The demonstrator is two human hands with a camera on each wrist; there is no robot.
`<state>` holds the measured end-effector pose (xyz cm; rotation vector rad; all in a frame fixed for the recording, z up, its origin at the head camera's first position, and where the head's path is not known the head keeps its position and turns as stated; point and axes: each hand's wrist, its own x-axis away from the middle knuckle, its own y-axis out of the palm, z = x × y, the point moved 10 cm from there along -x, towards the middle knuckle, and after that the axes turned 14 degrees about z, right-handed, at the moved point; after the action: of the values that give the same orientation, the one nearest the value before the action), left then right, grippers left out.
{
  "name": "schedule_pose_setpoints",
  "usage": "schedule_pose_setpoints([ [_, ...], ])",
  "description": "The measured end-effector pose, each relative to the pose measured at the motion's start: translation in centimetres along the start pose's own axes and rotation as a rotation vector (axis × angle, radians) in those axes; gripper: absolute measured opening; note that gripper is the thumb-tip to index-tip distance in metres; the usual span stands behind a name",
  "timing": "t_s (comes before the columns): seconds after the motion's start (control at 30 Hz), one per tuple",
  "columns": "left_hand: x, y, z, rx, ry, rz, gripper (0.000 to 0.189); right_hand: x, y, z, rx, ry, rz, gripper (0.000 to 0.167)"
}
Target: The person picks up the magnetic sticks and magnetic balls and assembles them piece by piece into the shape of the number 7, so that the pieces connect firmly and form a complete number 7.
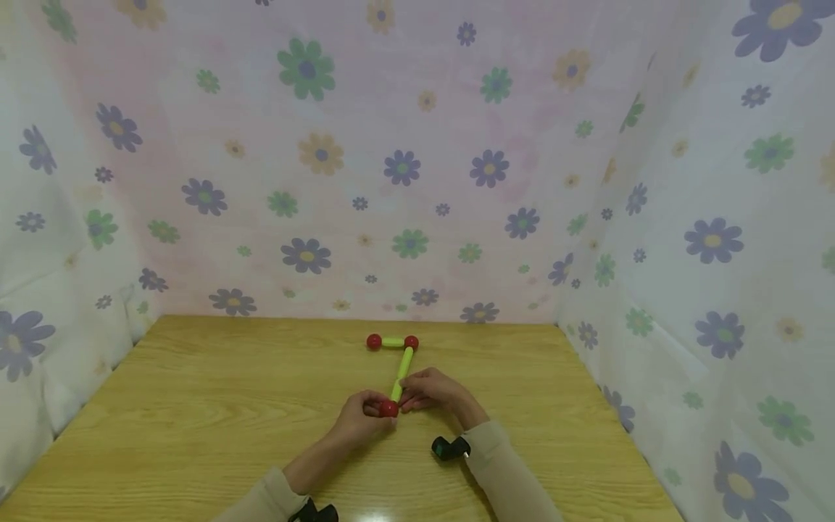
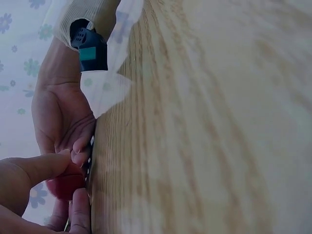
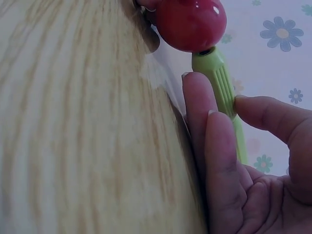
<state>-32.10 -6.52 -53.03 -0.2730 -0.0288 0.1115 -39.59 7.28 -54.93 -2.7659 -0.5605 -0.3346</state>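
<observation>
On the tabletop lies an L-shaped piece built from red balls and yellow-green rods. My left hand [image 1: 357, 422] grips the near red ball [image 1: 389, 409], its thumb and fingers around it; the left wrist view shows that ball [image 2: 66, 186] partly covered by them. With thumb and fingers, my right hand [image 1: 442, 391] pinches the long ribbed green rod [image 1: 406, 360] close to the same ball. In the right wrist view the rod [image 3: 219, 78] meets the ball [image 3: 192, 24]. At the far end, a corner ball [image 1: 411, 343] joins a short green rod [image 1: 393, 342] ending in another ball [image 1: 374, 341].
The wood-grain table [image 1: 228, 406] spreads out on both sides of the hands. Flower-patterned cloth [image 1: 365, 181] hangs along the back and both sides. A black device [image 1: 450, 448] is worn on the right wrist, and another [image 1: 314, 511] on the left.
</observation>
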Motion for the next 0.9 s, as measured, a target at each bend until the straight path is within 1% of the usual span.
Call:
schedule_pose_setpoints([
  [0.1,0.1,0.1,0.2,0.013,0.005,0.001,0.043,0.0,-0.3,0.1,-0.002,-0.010,0.020,0.035],
  [0.2,0.1,0.1,0.7,0.025,0.012,0.009,0.043,0.1,-0.6,0.0,-0.009,-0.010,0.035,0.036],
  [0.33,0.2,0.1,0.9,0.040,0.010,0.012,0.042,0.2,-0.8,0.1,-0.018,-0.003,0.044,0.036],
  [0.67,0.0,0.5,-0.1,0.028,0.011,-0.043,0.042,0.7,-0.6,0.4,-0.057,0.005,0.062,0.035],
  [0.9,0.3,0.0,0.2,0.036,0.028,-0.037,0.045,1.0,-0.9,0.5,-0.066,-0.013,0.078,0.036],
])
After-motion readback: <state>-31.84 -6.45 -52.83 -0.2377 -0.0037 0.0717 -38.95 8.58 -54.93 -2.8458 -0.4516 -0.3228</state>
